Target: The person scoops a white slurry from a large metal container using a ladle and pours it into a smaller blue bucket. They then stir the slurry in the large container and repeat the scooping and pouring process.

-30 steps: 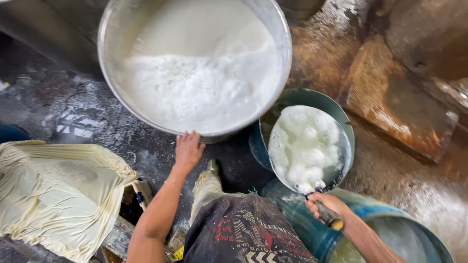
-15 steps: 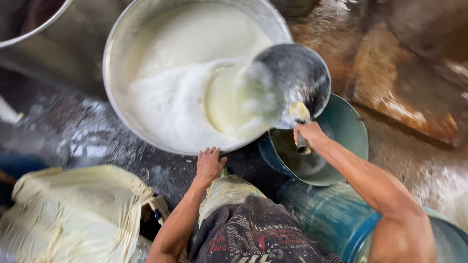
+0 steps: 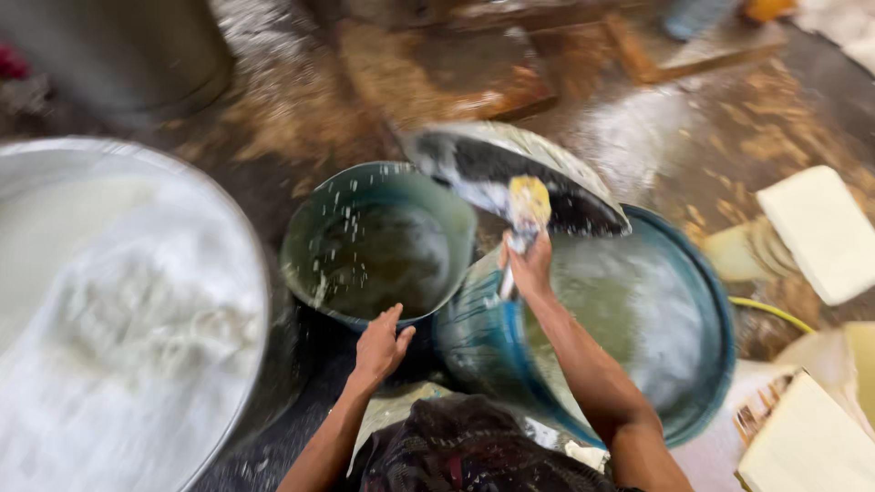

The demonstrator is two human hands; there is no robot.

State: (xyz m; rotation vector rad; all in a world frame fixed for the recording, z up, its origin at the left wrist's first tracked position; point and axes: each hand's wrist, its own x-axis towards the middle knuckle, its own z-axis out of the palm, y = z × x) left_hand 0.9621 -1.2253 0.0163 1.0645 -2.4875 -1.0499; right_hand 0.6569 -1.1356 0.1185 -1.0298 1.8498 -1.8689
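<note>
My right hand (image 3: 529, 266) grips the yellow-tipped handle of a metal scoop pan (image 3: 510, 173), which hangs tilted and blurred over the rim between two containers. My left hand (image 3: 380, 346) rests with fingers spread on the near rim of a small teal bucket (image 3: 301, 228), whose dark inside is flecked with white drops. To the right stands a large blue barrel (image 3: 702, 273) holding pale cloudy liquid. At the far left is a big metal basin (image 3: 246, 255) full of white frothy liquid.
The floor is wet and dark. Pale square blocks (image 3: 820, 232) lie at the right, another (image 3: 807, 442) at the lower right, with a yellow hose (image 3: 770, 310) beside the barrel. A grey drum (image 3: 118, 55) stands at the upper left. Wooden boards (image 3: 437, 64) lie beyond the bucket.
The scoop pan has swung from over the big basin to the right, above the bucket and barrel. My view has turned right. My left hand moved from the basin's rim to the bucket's.
</note>
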